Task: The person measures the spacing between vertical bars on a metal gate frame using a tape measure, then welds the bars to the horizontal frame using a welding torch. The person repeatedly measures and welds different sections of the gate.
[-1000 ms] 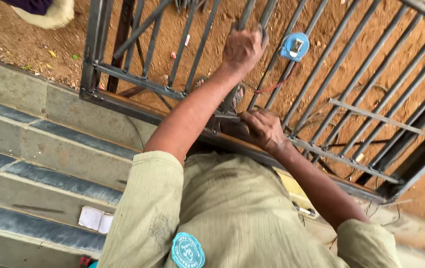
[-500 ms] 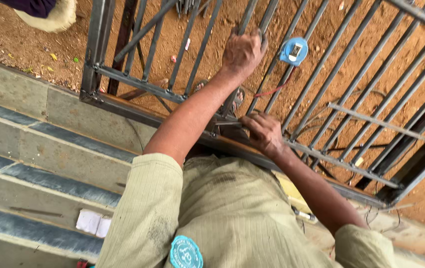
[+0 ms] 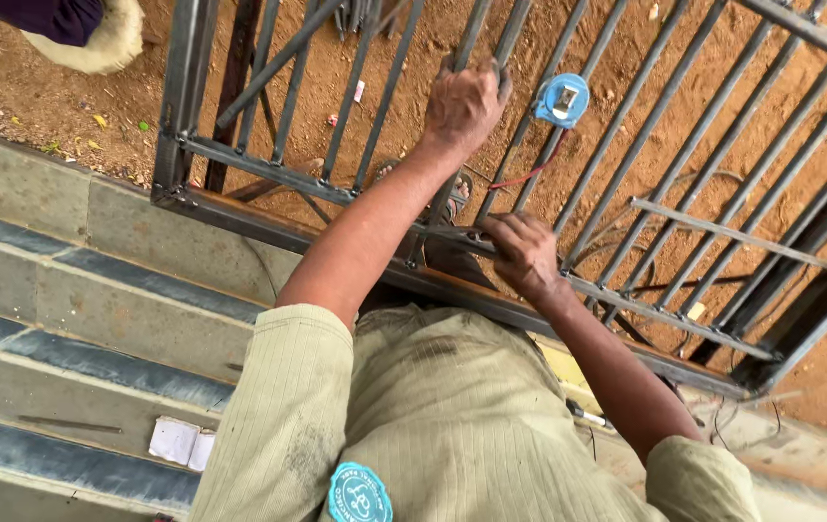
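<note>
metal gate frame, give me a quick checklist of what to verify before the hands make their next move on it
1. Left hand grip: wrapped around an upright bar of the metal gate frame. Ok.
2. Right hand contact: fingers rest on the cross rail where it meets a bar. Ok.
3. Tool in the right hand: hidden by the fingers. Cannot tell.
4. Blue tape measure: lies beyond the bars, apart from both hands. Ok.
5. Red wire near the bars: loose on the soil; its far end is out of sight. Cannot tell.
6. Frame support: lower edge lies along the stone kerb. Cannot tell if steady.
</note>
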